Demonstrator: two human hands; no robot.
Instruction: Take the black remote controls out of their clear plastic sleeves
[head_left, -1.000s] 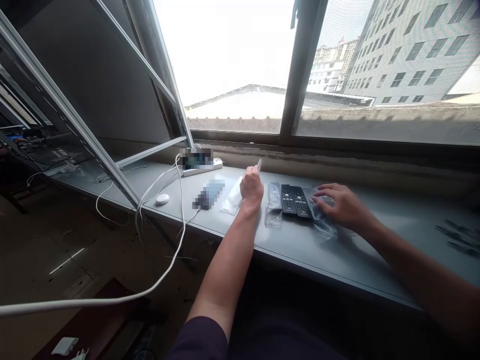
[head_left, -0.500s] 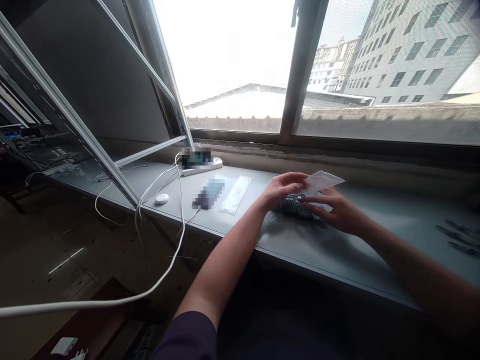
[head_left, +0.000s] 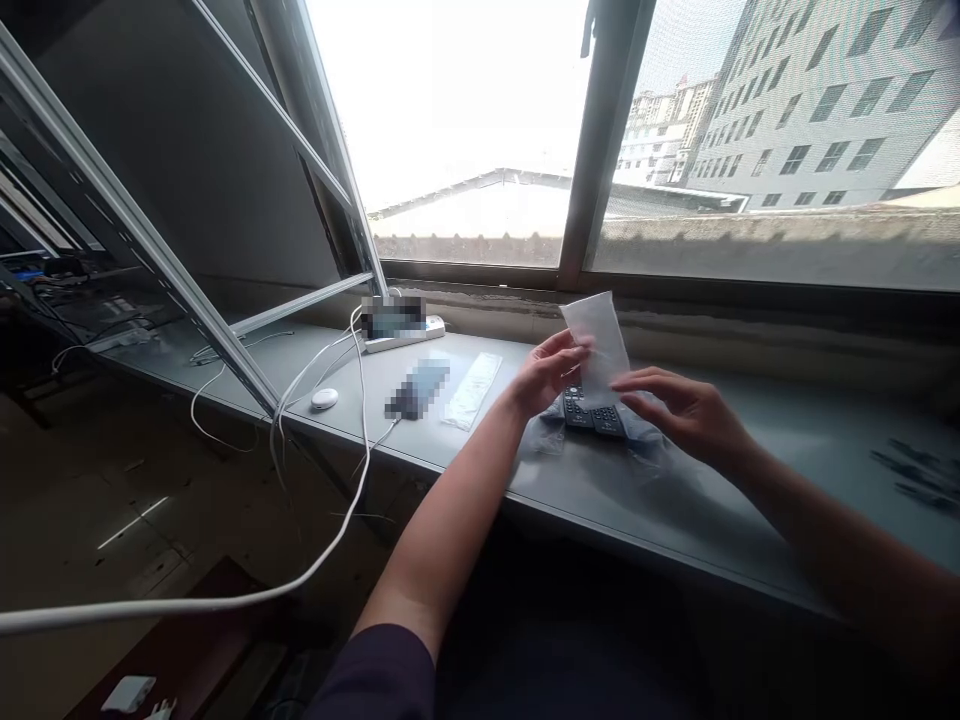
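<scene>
A translucent white plastic bag (head_left: 606,335) is held up at a slant above the table, between my two hands. My left hand (head_left: 551,372) pinches its left edge between thumb and fingers. At the lower right corner, my right hand (head_left: 686,410) has its thumb and fingertips closed on the bag's edge. Beneath the bag, black remote controls (head_left: 596,420) with rows of buttons lie side by side, partly hidden by it. Crumpled clear plastic wrapping (head_left: 547,437) lies to their left, and more clear wrapping (head_left: 649,440) is under my right hand.
On the grey table (head_left: 480,455), a flat clear packet (head_left: 472,390) lies beside a blurred-out device (head_left: 418,388). Farther left are a round white object (head_left: 324,399) and a power strip (head_left: 435,326). A white cable (head_left: 330,555) hangs across the front. Dark slender items (head_left: 915,475) lie at right.
The bag has swung from nearly flat to upright and shifted left. My left hand has moved slightly left; my right hand has come to the bag's lower corner, uncovering more of the remotes.
</scene>
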